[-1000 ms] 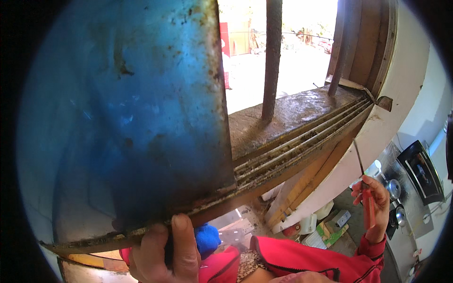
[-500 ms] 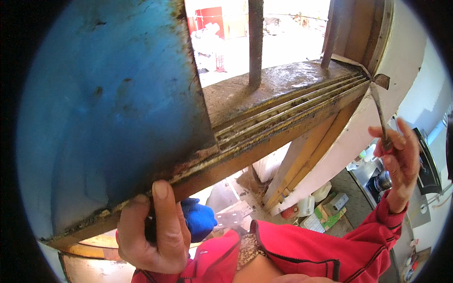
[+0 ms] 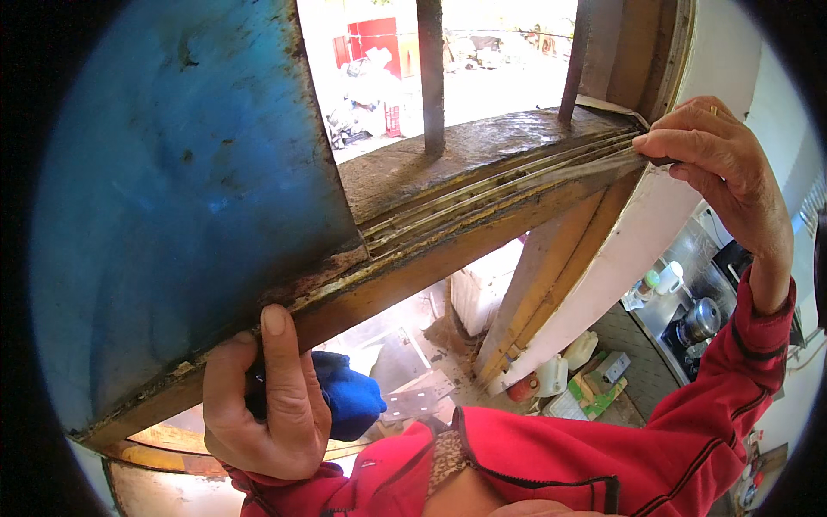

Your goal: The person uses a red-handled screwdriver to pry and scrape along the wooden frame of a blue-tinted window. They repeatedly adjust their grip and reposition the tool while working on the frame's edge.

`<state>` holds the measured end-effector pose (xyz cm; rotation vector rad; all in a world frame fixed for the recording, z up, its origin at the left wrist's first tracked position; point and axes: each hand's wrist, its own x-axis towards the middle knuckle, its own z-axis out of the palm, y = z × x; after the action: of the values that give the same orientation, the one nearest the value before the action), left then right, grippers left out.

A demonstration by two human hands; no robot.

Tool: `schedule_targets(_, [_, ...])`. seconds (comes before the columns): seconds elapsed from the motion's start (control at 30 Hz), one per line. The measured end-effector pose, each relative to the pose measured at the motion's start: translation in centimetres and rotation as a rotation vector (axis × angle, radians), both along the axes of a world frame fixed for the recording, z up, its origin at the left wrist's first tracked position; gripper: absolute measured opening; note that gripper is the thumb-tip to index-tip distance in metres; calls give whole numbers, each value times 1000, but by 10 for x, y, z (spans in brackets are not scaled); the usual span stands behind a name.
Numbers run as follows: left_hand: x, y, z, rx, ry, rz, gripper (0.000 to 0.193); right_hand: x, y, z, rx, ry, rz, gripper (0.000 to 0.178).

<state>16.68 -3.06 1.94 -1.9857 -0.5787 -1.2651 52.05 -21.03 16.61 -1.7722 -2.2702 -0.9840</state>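
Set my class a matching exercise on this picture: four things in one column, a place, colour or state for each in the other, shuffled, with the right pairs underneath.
Things:
1. left hand
2. right hand
3. jacket
4. bars

Descriptions:
A. red
B. at the right end of the track
C. dark and upright
D. at the lower edge of the blue panel

Pairs: 1-D, 2-B, 3-A, 4-C

A blue panel [image 3: 189, 189] is blocking the left of the opening [image 3: 508, 86]. Two bars [image 3: 432, 82] are standing there, leaving a gap between them. Between panel and tool [image 3: 662, 161], the tracks [image 3: 482, 189] are lying uncovered; the right hand [image 3: 728, 164] is crowding their right end. The left hand [image 3: 269, 401] is occupying the rail [image 3: 431, 267].
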Motion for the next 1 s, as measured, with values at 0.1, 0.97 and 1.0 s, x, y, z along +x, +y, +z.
schedule_targets(0.1, [1,6,0,1,-3,-43,42,-6,-10,6,-26,-43,-51,33])
schedule_targets(0.97, [1,7,3,15,-9,-105,45,5,60,-7,-226,460,280,37])
schedule_targets(1.0, [-2,7,2,-4,6,-87,45,3,64,-8,-226,450,291,37])
